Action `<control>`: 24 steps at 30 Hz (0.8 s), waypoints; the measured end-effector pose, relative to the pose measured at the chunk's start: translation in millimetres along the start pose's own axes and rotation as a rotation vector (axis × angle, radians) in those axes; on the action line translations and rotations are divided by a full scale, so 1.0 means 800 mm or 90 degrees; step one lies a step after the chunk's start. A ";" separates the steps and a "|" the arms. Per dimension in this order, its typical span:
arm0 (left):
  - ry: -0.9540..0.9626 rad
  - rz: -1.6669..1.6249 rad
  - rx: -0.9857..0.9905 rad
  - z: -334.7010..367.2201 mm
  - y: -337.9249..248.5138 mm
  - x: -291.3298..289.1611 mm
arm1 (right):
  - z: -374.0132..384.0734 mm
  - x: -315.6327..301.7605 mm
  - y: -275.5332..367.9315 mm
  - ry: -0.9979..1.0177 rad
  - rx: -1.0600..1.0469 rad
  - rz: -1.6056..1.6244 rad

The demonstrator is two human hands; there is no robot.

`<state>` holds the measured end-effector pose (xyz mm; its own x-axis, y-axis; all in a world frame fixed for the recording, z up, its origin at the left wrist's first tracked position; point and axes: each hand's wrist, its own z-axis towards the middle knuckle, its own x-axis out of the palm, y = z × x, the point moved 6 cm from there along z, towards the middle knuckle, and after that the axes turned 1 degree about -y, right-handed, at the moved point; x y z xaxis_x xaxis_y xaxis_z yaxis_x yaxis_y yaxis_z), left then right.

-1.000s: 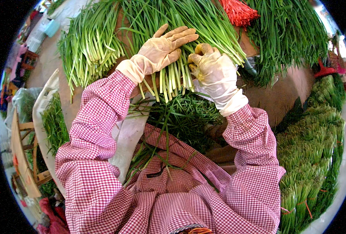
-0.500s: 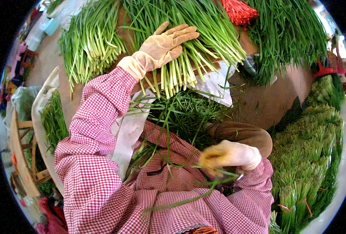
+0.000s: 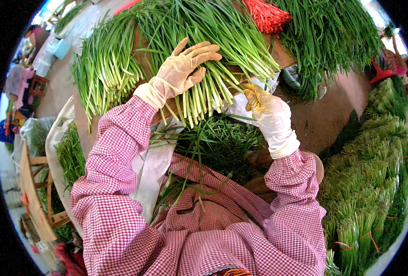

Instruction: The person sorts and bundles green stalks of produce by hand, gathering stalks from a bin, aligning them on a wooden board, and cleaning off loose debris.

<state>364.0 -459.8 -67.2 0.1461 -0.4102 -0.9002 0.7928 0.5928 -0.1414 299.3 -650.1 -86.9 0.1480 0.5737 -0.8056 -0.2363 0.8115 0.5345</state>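
Note:
Both my hands wear thin cream gloves. My left hand lies open on a spread of garlic chives, fingers stretched out over the pale stalks. Their green leaves fan away toward the far edge, and the cut ends point at me. At the right side of these stalk ends is my right hand, its stained yellowish fingers drawn together. What they pinch is too small to make out. A single green blade passes just beside the palm. Another heap of chives rests left of my left hand.
Red ties lie at the far side, beside a large chive pile. Tied bundles stand in rows on the right. Loose trimmings fill the space before my lap. A white crate and wooden frame stand left.
My right hand has moved from near my lap up to the stalk ends, and the long leaf that trailed by it is gone from there. My left hand stays on the chives.

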 end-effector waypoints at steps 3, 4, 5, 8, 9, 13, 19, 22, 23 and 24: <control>0.022 -0.056 0.036 0.004 -0.004 -0.001 | -0.003 0.015 -0.002 0.034 0.031 0.107; 0.039 -0.089 0.050 0.008 -0.007 -0.003 | -0.005 0.026 -0.009 0.059 0.079 0.211; 0.056 -0.123 0.065 0.011 -0.009 -0.002 | -0.008 0.036 -0.013 0.084 0.127 0.316; 0.066 -0.164 0.042 0.002 0.002 0.002 | -0.011 0.053 -0.011 0.183 0.230 0.492; 0.067 -0.176 0.037 0.000 0.004 0.002 | -0.010 0.054 -0.010 0.216 0.254 0.533; 0.029 -0.177 0.031 -0.002 0.006 0.002 | 0.004 0.073 -0.014 0.310 0.323 0.710; -0.001 -0.206 0.024 0.004 0.001 0.002 | 0.016 0.052 -0.025 0.190 0.078 0.534; -0.009 -0.216 0.006 -0.005 0.008 0.001 | -0.027 0.010 0.024 0.447 0.102 0.697; -0.015 -0.218 0.007 -0.004 0.007 0.002 | -0.063 -0.016 0.050 0.656 0.125 0.769; -0.018 -0.226 0.009 0.002 0.004 0.004 | -0.096 -0.033 0.072 0.811 -0.173 0.759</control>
<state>367.6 -460.4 -69.8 -0.1235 -0.6085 -0.7839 0.8048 0.4007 -0.4378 207.9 -627.5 -54.5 -0.9486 0.2422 0.2038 0.1946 -0.0615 0.9790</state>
